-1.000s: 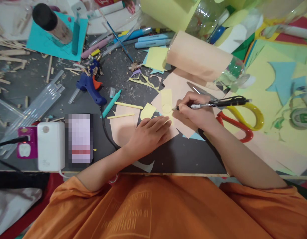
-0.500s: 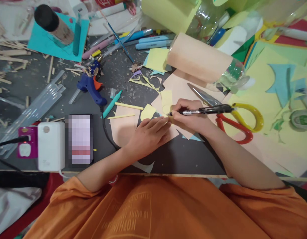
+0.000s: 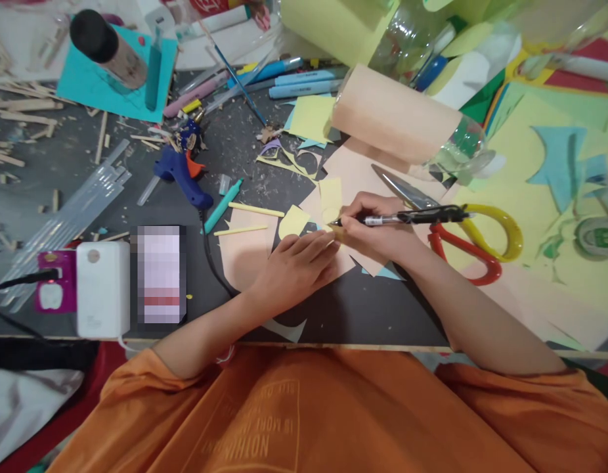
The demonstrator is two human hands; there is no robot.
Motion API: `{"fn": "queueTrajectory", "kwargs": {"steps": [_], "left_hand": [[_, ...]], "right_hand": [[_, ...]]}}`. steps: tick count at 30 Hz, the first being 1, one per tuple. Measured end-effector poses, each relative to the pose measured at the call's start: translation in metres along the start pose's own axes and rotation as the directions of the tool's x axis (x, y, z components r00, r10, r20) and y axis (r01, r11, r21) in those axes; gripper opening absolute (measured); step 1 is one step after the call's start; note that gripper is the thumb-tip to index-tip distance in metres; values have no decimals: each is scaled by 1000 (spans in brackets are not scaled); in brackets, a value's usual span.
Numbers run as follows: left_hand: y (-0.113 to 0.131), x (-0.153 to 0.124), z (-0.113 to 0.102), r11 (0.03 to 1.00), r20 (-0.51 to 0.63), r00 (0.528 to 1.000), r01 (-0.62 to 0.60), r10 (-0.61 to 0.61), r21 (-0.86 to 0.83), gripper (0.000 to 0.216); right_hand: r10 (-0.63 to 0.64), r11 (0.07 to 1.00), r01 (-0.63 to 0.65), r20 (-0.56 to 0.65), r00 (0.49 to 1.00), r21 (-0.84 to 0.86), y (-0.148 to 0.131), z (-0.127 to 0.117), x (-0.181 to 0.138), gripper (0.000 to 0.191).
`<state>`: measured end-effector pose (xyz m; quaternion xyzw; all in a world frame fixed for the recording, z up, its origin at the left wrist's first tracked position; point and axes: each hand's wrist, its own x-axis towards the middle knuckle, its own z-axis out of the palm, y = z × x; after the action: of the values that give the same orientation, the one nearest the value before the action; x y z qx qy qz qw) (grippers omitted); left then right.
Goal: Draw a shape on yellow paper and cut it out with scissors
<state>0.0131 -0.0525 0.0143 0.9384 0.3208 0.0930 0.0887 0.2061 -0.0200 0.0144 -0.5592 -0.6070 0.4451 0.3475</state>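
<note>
So far left there's a bunch of clear glue sticks [image 3: 72, 226], then a phone [image 3: 161, 276] with a pixelated screen, and a blue glue gun [image 3: 186, 180] just above it. Next, a teal marker [image 3: 222, 207]. Left hand [image 3: 297, 266] is lying flat on the paper scraps, fingers pretty much together. Yellow paper strip [image 3: 330, 190] sits right between the hands, a circle on it. Right hand [image 3: 383, 238] is pinching a black pen [image 3: 422, 215], tip down at that strip. Red-and-yellow-handled scissors [image 3: 513, 236] lie just right of it.
</note>
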Motion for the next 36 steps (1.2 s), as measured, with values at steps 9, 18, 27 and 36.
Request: {"fn": "queueTrajectory", "kwargs": {"steps": [9,18,27,36], "left_hand": [[0,0,-2,1000,-8,1000,-1,1,21,32],[1,1,0,1000,-50,998,-23,22,-7,30],[-10,1,-4,1000,-196,980,-19,15,-20,22],[-13,1,1,997,-25,997,-70,71,30,38]], "right_hand": [[-21,999,19,-69,997,-35,3,-1,-1,13],[-65,997,52,-222,973,-64,8,-2,0,18],[10,991,23,-242,970,133,15,-2,2,21],[23,967,7,-114,993,254,15,-1,8,12]]}}
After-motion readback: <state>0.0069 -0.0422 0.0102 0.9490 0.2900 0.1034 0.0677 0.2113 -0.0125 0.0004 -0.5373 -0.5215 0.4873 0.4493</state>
